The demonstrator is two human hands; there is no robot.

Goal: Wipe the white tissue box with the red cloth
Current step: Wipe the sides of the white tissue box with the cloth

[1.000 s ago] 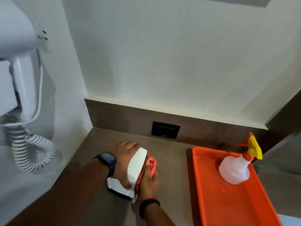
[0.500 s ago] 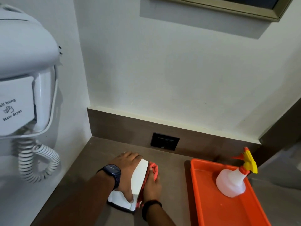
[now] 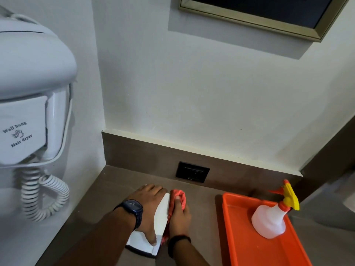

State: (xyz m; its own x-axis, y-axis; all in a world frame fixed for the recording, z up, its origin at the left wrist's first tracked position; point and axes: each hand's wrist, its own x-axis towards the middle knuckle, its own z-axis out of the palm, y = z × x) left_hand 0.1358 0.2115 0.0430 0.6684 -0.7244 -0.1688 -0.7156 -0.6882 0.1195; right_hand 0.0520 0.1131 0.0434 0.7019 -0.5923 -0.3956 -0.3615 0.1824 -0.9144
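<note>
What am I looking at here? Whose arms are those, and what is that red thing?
The camera sits on a person's head, looking down at their own two hands. The left hand, wearing a dark wristwatch, steadies a white tissue box on a brown countertop. The right hand presses a crumpled red cloth against the box's side to wipe it. To the right, a white spray bottle with a yellow trigger stands in an orange plastic tray. A white wall-hung hair dryer hangs on the left.

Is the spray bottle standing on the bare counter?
No, the spray bottle stands upright inside the orange tray, right of the hands.
</note>
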